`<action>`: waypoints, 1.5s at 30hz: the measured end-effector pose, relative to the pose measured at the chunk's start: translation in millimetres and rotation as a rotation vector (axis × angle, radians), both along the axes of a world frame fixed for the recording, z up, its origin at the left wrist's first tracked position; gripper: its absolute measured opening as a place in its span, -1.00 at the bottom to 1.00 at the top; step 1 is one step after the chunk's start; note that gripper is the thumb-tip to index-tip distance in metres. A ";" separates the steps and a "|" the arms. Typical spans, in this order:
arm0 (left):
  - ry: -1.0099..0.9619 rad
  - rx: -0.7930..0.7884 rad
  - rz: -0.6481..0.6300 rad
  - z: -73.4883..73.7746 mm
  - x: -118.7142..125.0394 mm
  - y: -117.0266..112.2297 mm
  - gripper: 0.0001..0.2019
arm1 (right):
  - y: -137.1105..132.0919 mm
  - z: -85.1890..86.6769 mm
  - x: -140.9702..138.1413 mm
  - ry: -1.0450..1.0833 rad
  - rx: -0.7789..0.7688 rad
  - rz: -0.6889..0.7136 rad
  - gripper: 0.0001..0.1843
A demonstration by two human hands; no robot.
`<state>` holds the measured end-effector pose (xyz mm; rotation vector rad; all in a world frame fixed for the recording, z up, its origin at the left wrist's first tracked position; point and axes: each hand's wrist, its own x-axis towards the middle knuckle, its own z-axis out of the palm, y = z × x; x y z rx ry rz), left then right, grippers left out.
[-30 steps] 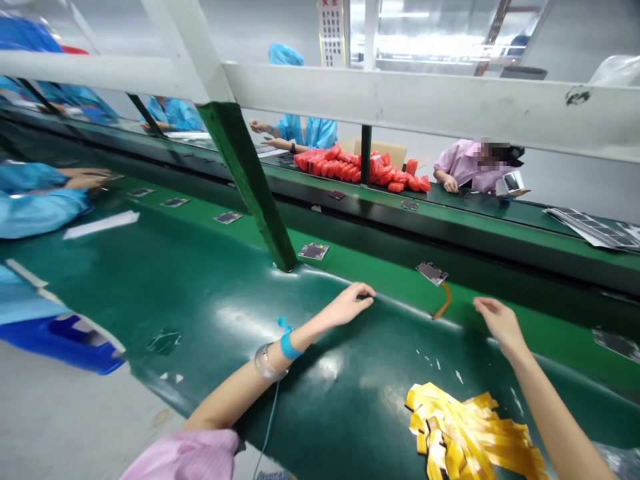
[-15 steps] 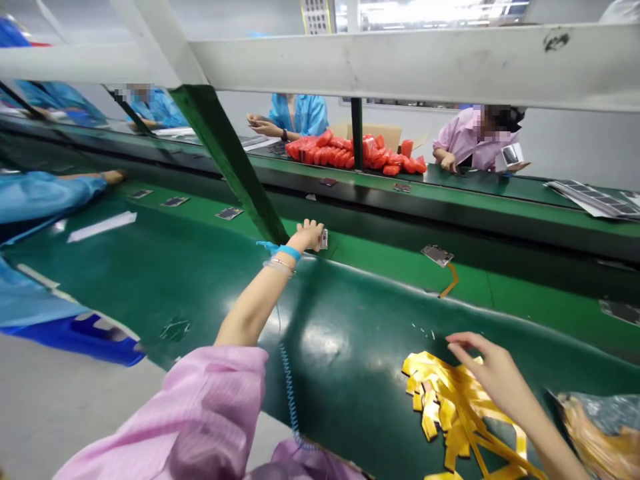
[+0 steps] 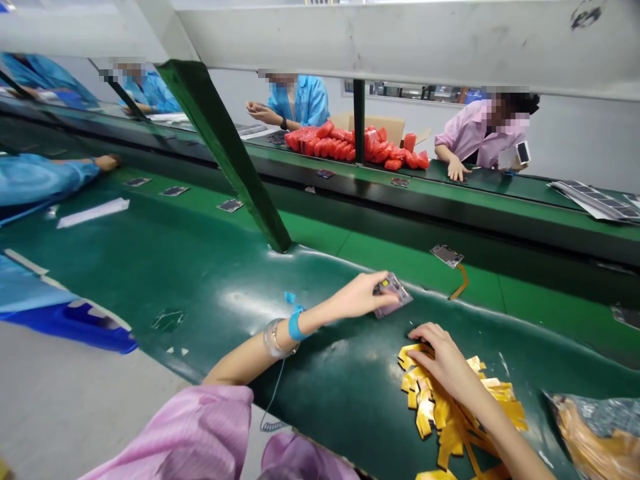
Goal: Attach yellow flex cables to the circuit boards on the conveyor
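Between the thumb and fingers of my left hand (image 3: 367, 295) is a small grey circuit board (image 3: 395, 297) with a yellow spot, held tilted over the green work surface (image 3: 210, 287). A blue wrist strap (image 3: 297, 324) with a coiled cord circles that wrist. My right hand (image 3: 437, 353) is over a loose pile of yellow-orange flex cables (image 3: 425, 407), its fingers curved and apart, with nothing visible in them; whether its fingertips touch the topmost cable I cannot tell.
A board with an orange flex tail (image 3: 447, 256) lies on the green belt (image 3: 325, 243); several boards lie further left. A slanted green post (image 3: 225, 153) rises ahead. A plastic bag of cables (image 3: 600, 427) sits right. Co-workers sit opposite, behind red wrapped packets (image 3: 330, 143).
My left hand has come back from the belt toward the right with the circuit board in it. My right hand has shifted left over the cable pile. The board with the tail moved slightly right.
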<state>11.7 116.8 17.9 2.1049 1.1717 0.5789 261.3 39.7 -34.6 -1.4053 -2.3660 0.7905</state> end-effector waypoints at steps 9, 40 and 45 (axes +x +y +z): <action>-0.197 -0.297 -0.114 -5.8 10.1 -22.1 -0.71 | 5.1 8.2 0.2 -0.028 -0.088 0.081 -0.88; -0.157 -0.353 -0.051 2.4 25.6 -73.2 -0.83 | -43.2 10.5 -19.1 0.384 -0.058 -0.469 -0.66; -0.366 -0.681 -0.044 -3.2 23.1 -53.7 -0.66 | -43.0 20.0 -7.1 0.446 -0.098 -0.396 -0.37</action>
